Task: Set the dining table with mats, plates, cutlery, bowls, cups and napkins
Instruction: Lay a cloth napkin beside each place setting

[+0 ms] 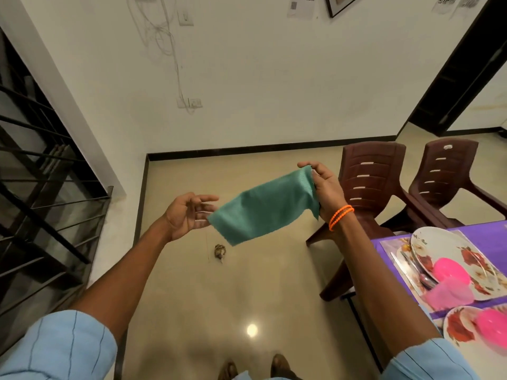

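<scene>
Green napkin [264, 205] pinched by right hand [325, 187]; left hand [189, 215] released; brown chairs [367, 182] beside table [488, 231].

Matt ribbed green cloth napkin [264, 205], glossy brown plastic chairs [367, 182], polished floor [192, 283]

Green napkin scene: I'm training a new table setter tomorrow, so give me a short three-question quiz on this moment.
1. True or false: the green napkin lies flat on the table.
2. Which hand pinches the napkin's end? A) left hand B) right hand C) neither
3. Fill in: a pink bowl sits on a ___ at the table's near corner.

Key:
1. False; it hangs in the air above the floor, away from the table.
2. B; the left hand's fingers are spread loosely near the other end.
3. Plate.
</scene>
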